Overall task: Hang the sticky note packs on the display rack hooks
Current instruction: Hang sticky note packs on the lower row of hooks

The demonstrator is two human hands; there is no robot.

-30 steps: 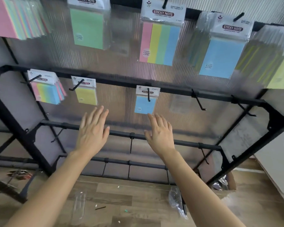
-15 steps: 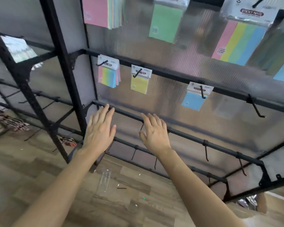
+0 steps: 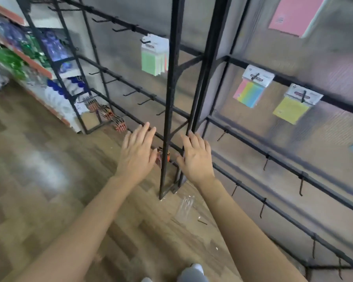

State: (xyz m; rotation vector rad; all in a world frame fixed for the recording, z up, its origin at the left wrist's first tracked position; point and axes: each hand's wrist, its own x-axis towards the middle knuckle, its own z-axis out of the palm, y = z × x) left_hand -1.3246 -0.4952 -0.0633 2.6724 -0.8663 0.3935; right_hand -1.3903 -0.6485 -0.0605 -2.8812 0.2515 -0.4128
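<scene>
Sticky note packs [image 3: 249, 92] are seen hung on display rack [image 3: 210, 58] hooks at 2 o'clock. Left hand [image 3: 138, 153] and right hand [image 3: 196, 157] are held flat and empty at 9 and 3 o'clock of the upright post [image 3: 167, 110].

Bare forearms [image 3: 86, 224], left hand [image 3: 137, 153] and right hand [image 3: 196, 159], grey trouser leg [image 3: 192, 275], pale shoe [image 3: 197, 266] below

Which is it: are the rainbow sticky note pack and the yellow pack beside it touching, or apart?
Apart. The head view shows a strip of bare panel between the rainbow pack and the yellow pack.
</scene>
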